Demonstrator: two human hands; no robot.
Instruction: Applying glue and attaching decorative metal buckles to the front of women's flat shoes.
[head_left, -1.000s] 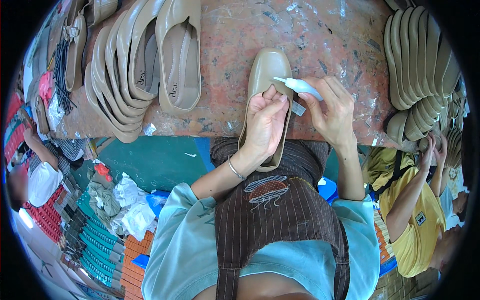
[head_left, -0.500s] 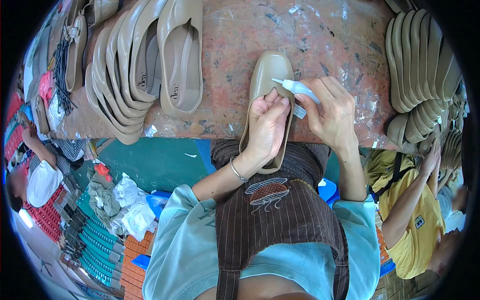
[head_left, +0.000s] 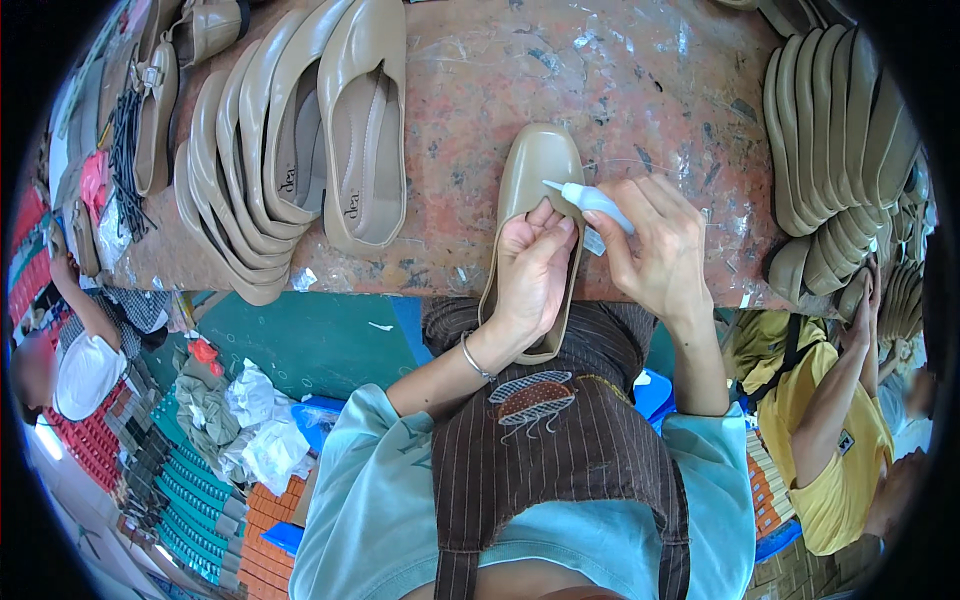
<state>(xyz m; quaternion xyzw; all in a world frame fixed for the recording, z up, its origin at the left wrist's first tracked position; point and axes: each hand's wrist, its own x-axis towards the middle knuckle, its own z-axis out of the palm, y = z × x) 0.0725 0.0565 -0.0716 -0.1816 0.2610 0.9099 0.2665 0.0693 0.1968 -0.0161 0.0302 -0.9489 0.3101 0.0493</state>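
At the table (head_left: 640, 90) edge, the left hand (head_left: 533, 275) pinches the shoe (head_left: 537, 170), toe pointing away; right hand (head_left: 655, 245) fingers grip the glue tube (head_left: 590, 198), nozzle over the shoe's opening.

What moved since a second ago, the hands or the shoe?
Very little. The right hand tipped the small white squeeze bottle so its nozzle now points at the toe of the beige flat shoe. The left hand stays pressed inside that shoe, and the rows of beige shoes on the worn reddish table have not moved.
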